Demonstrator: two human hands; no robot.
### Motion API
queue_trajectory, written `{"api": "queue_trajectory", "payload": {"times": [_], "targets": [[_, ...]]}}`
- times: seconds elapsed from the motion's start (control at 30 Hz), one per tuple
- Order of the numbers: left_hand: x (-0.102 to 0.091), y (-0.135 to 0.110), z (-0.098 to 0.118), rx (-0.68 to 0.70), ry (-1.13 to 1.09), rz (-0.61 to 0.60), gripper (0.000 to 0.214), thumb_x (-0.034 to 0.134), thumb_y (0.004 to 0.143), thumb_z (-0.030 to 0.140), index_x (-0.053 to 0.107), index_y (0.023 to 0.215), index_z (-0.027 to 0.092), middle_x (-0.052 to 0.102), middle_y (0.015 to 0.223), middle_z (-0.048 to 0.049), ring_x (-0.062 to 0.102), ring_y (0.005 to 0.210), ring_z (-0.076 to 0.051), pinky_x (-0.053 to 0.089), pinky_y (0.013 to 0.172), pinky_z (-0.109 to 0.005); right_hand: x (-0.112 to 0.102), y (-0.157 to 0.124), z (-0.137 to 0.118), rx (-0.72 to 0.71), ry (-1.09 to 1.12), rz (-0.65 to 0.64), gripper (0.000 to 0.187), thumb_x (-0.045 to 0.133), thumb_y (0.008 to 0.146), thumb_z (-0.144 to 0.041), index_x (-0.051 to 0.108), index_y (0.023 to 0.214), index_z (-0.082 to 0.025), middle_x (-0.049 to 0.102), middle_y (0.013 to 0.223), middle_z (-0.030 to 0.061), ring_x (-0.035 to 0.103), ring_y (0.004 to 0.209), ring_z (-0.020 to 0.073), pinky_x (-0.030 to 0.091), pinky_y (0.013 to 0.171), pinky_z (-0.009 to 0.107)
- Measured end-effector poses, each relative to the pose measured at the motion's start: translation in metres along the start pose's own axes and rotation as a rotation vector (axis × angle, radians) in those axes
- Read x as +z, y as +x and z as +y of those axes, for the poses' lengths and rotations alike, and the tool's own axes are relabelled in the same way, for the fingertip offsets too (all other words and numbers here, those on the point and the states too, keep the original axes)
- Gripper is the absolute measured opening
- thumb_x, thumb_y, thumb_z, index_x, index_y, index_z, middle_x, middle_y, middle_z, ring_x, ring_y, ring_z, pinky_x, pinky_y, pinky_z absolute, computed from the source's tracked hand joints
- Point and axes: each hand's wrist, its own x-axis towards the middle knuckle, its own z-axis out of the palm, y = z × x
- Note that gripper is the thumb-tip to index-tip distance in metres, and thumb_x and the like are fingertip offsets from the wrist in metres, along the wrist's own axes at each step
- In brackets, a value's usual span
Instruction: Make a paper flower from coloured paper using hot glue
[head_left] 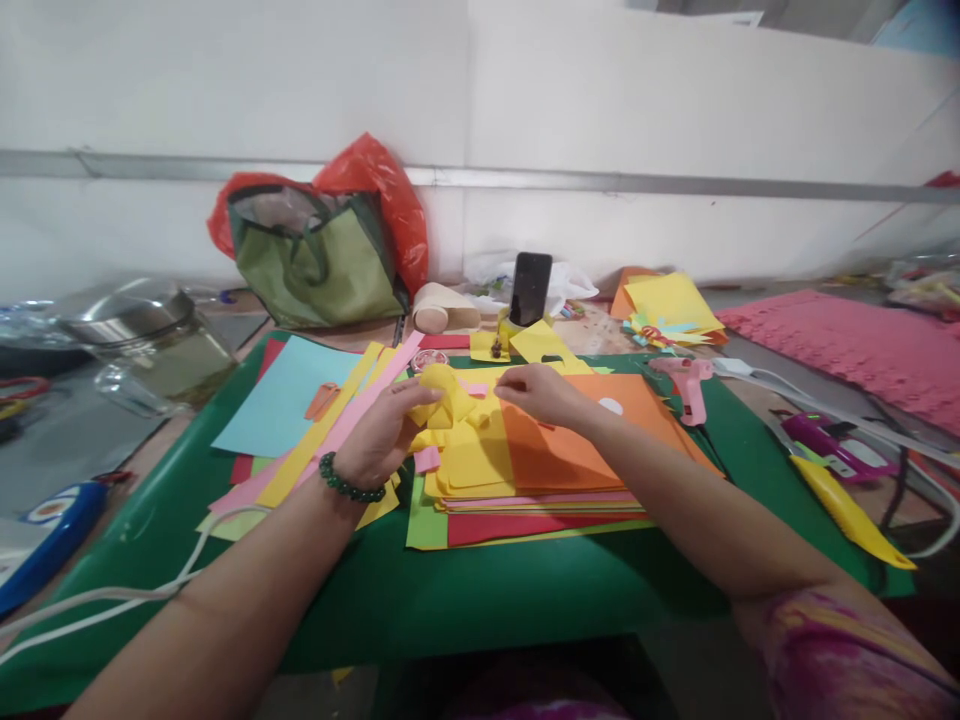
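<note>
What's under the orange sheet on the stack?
Edges of a pink sheet, red sheet and light green sheet show at its near side, above the green mat. Their middles, and anything between them, are covered.

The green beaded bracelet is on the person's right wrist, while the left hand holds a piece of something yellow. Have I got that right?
Not quite: the green beaded bracelet is on the left wrist, not the right, as the head view shows. The left hand does hold a yellow piece.
</note>
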Motion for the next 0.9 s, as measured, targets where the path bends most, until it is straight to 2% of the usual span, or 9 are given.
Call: {"api": "queue_trajectory", "payload": {"times": [0.07,0.17,0.3,0.43,0.5,0.6,0.67,0.8,0.9], "targets": [[0.0,0.001,-0.001,0.016,-0.016,0.006,0.013,0.073,0.053,0.019,0.062,0.057,0.015,0.061,0.056,0.0019,0.054,0.052,-0.01,0.044,0.05,-0.021,0.011,0.002,-0.007,-0.028,-0.113,-0.049,0.027,0.054,0.086,-0.038,0.065,0.075,-0.017,0.066,0.074,0.0036,0.055,0.066,0.014,0.033,0.057,0.024],[0.0,0.002,-0.004,0.003,-0.003,-0.012,0.013,0.073,0.054,0.02,0.062,0.058,0.015,0.062,0.056,0.0017,0.055,0.052,-0.011,0.046,0.052,-0.022,0.027,0.006,-0.019,-0.065,-0.321,-0.063,0.036,0.061,0.08,-0.049,0.064,0.095,-0.016,0.069,0.097,0.0104,0.061,0.084,0.0216,0.037,0.063,0.026],[0.001,0.003,-0.01,-0.028,0.041,-0.029,0.015,0.075,0.053,0.02,0.063,0.06,0.014,0.062,0.055,0.0016,0.057,0.052,-0.011,0.047,0.053,-0.021,0.035,0.007,-0.027,-0.045,-0.419,-0.086,0.04,0.064,0.075,-0.032,0.059,0.112,-0.015,0.07,0.099,0.0143,0.064,0.085,0.0275,0.04,0.063,0.03],[0.0,0.004,-0.016,-0.057,0.078,-0.07,0.016,0.075,0.053,0.022,0.065,0.064,0.014,0.065,0.06,-0.0002,0.059,0.055,-0.012,0.048,0.054,-0.022,0.015,0.002,-0.018,0.015,-0.389,-0.031,0.033,0.054,0.077,-0.018,0.06,0.109,-0.017,0.071,0.092,0.0109,0.066,0.084,0.025,0.042,0.064,0.029],[-0.001,0.005,-0.019,-0.047,0.092,-0.087,0.015,0.074,0.054,0.022,0.064,0.062,0.014,0.065,0.06,-0.0004,0.059,0.055,-0.012,0.047,0.054,-0.022,-0.002,-0.002,-0.01,0.066,-0.24,0.002,0.027,0.053,0.076,-0.015,0.063,0.101,-0.017,0.07,0.083,0.0069,0.067,0.078,0.0213,0.044,0.063,0.027],[-0.003,0.007,-0.024,-0.042,0.119,-0.11,0.018,0.075,0.055,0.024,0.061,0.06,0.014,0.062,0.06,0.0001,0.056,0.055,-0.011,0.044,0.052,-0.021,-0.025,-0.013,0.001,0.191,0.225,0.041,0.016,0.055,0.071,-0.011,0.062,0.085,-0.016,0.063,0.062,0.0006,0.065,0.063,0.0161,0.046,0.059,0.024],[-0.004,0.007,-0.028,-0.054,0.144,-0.124,0.022,0.076,0.056,0.026,0.058,0.06,0.014,0.059,0.059,0.001,0.053,0.053,-0.01,0.041,0.05,-0.021,-0.035,-0.022,0.003,0.237,0.488,0.072,0.011,0.061,0.067,-0.015,0.061,0.078,-0.016,0.061,0.058,-0.001,0.063,0.057,0.0136,0.047,0.056,0.023],[-0.002,0.007,-0.031,-0.044,0.241,-0.141,0.032,0.076,0.058,0.031,0.048,0.053,0.016,0.048,0.054,0.0044,0.044,0.047,-0.006,0.031,0.043,-0.019,-0.041,-0.041,-0.001,0.205,0.744,0.111,0.023,0.075,0.057,-0.026,0.058,0.07,-0.018,0.062,0.06,-0.0013,0.059,0.054,0.0109,0.046,0.052,0.022],[0.001,0.003,-0.031,-0.047,0.329,-0.126,0.036,0.074,0.059,0.033,0.043,0.051,0.017,0.041,0.051,0.0064,0.035,0.044,-0.005,0.022,0.039,-0.02,-0.034,-0.048,-0.008,0.217,0.856,0.034,0.03,0.077,0.056,-0.034,0.056,0.07,-0.018,0.06,0.058,-0.002,0.062,0.054,0.0133,0.045,0.051,0.024]]}}
